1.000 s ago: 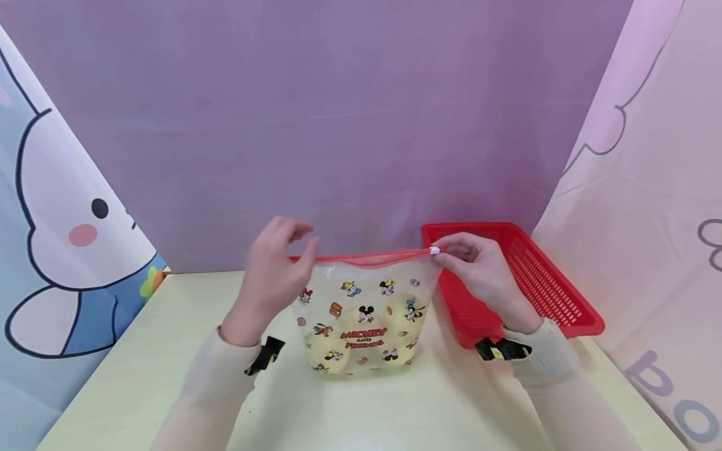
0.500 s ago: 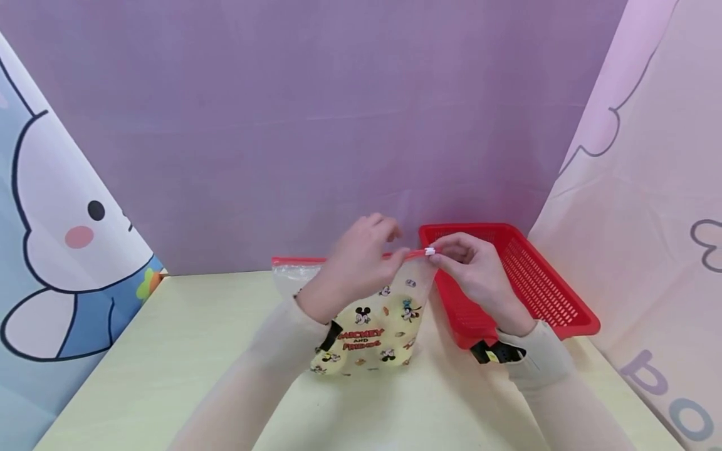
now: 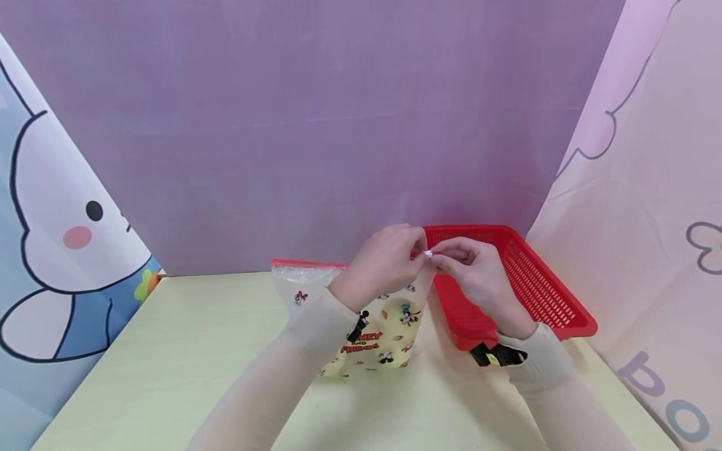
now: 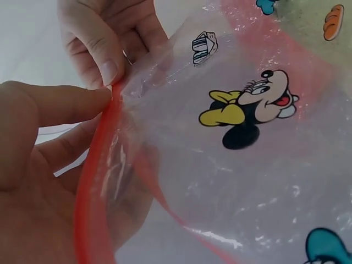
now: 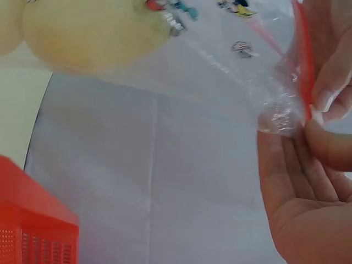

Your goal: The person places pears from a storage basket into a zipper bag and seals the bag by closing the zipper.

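A clear plastic zip bag [image 3: 389, 326] printed with cartoon figures stands on the pale yellow table [image 3: 169, 357], with pale yellow round things [image 5: 88, 33] inside. Its red zip strip [image 3: 307, 264] runs along the top. My left hand [image 3: 416, 250] pinches this strip [image 4: 113, 104] between thumb and fingers at its right end. My right hand [image 3: 439, 255] pinches the same corner by the small white slider [image 3: 429, 254]. The two hands touch there, above the bag. In the right wrist view the fingers [image 5: 324, 104] squeeze the crumpled corner beside the red strip [image 5: 305, 49].
A red slotted plastic basket [image 3: 536, 282] sits on the table right behind my right hand. A purple backdrop rises at the back, with cartoon-printed cloths at both sides. Bare table lies to the left and front of the bag.
My left hand has slid right along the red zip strip, from its left end to the right hand at the slider. The right hand has stayed in place.
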The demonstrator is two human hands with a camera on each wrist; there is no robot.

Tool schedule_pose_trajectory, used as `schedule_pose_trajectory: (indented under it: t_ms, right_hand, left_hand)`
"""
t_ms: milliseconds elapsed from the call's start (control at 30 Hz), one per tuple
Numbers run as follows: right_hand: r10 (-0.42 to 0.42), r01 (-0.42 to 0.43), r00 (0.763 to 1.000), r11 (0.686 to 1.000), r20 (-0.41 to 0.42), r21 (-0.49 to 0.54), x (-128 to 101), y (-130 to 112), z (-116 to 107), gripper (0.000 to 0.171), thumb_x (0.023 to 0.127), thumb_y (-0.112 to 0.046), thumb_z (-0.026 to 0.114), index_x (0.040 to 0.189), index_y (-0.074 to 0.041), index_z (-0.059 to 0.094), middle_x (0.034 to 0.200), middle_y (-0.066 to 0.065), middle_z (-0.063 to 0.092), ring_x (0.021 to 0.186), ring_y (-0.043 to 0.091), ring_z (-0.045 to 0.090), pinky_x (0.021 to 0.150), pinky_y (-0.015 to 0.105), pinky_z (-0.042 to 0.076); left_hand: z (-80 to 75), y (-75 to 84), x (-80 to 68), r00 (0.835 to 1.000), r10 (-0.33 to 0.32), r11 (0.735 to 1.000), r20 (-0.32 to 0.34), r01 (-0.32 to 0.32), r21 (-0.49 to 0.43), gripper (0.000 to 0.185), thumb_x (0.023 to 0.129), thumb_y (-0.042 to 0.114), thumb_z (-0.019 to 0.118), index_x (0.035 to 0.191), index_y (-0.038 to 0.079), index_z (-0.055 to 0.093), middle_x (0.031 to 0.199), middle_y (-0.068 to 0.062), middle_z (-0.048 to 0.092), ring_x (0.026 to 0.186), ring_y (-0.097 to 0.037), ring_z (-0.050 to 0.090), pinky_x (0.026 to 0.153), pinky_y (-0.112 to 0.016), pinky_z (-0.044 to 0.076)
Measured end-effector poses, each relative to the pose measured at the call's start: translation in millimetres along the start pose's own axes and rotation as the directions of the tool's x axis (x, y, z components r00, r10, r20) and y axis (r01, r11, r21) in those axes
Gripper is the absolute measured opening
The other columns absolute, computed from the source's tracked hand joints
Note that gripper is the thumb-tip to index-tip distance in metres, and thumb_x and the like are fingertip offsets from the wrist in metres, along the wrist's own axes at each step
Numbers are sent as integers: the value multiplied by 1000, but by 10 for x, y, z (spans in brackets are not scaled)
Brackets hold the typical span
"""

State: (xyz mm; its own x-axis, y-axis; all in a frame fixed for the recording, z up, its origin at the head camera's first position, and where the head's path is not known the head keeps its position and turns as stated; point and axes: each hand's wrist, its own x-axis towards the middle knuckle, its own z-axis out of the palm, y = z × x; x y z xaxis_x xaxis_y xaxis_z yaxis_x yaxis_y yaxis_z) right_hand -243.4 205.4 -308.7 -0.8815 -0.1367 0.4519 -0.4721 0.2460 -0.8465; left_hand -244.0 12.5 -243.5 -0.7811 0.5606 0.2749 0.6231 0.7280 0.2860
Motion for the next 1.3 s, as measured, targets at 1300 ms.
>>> schedule_pose_trajectory:
  t_ms: [1300]
  right_hand:
    - [1, -1, 1000, 1000, -22, -16, -8, -48, 17, 16, 95, -7, 72, 107, 3, 71, 98, 18, 75, 81, 22, 74, 79, 27, 60]
  left_hand:
    - [-61, -216, -202, 996, 67, 995, -54, -63, 73, 7, 98, 20, 69, 98, 13, 69, 87, 4, 63, 75, -11, 58, 67, -24, 52]
